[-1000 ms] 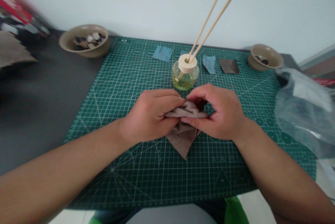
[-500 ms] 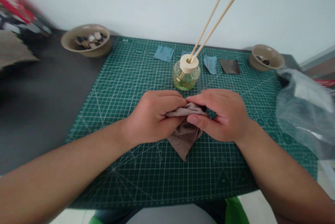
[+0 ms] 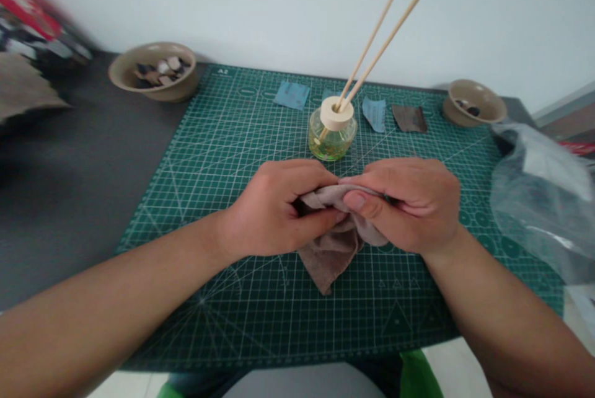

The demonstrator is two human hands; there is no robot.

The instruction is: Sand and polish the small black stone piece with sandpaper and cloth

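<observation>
- My left hand (image 3: 274,209) is closed, with fingers and thumb curled around the left side of a soft grey-brown fabric cloth (image 3: 331,265).
- My right hand (image 3: 409,206) is closed on the same cloth from the other side, with the thumb pressed on its upper fold. The two hands almost meet, which appears to keep that fold taut and raised.
- The cloth sits near the middle of a green gridded cutting mat (image 3: 260,305), its pointed end drooping below my hands onto the mat. The mat seems placed to give a flat, protected work surface.
- Just ahead of my hands stands a round glass bottle (image 3: 332,144) of yellow-green liquid, with a cream round stopper (image 3: 336,113) and two thin wooden reeds (image 3: 385,32). It seems set back to leave my hands room.
- Along the mat's far edge lie two blue paper scraps (image 3: 291,95) and a dark brown scrap (image 3: 409,119), spread apart so each stays separate.
- A large tan bowl (image 3: 162,95) and a small tan bowl (image 3: 458,114) of small pieces stand at the far corners, on a dark grey desk (image 3: 69,199).
- A crumpled clear plastic bag (image 3: 534,193) lies to my right.
</observation>
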